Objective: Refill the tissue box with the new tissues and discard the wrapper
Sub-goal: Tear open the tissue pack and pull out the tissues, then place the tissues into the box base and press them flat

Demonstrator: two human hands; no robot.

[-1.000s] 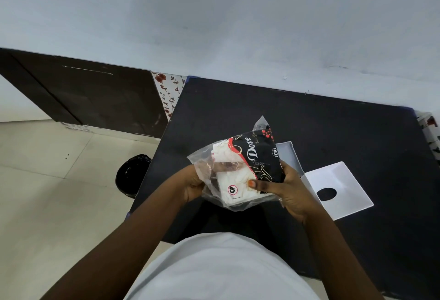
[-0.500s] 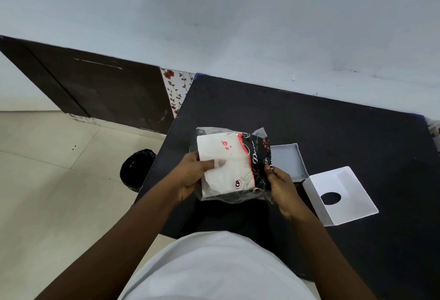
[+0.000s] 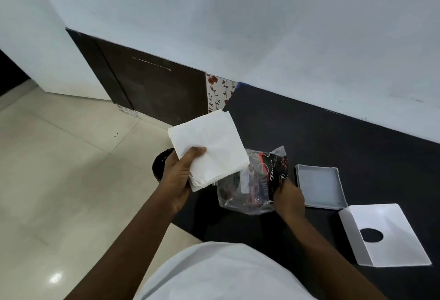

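My left hand (image 3: 177, 178) grips a white stack of tissues (image 3: 209, 147) by its near corner, lifted above the table's left edge. My right hand (image 3: 289, 197) pinches the clear, black and red plastic wrapper (image 3: 252, 185), which hangs slack and looks empty. Just right of the wrapper, the grey tissue box base (image 3: 320, 186) lies open on the black table (image 3: 333, 138). Its white lid (image 3: 385, 235), with a round hole in the top, rests further right and nearer to me.
A black bin (image 3: 160, 165) stands on the tiled floor by the table's left edge, partly behind my left hand. A dark cabinet (image 3: 147, 85) lines the wall to the left. The white wall runs along the table's far side.
My left hand has pulled the tissue stack out of the wrapper and raised it to the left. The wrapper now droops from my right hand. The camera has turned left.
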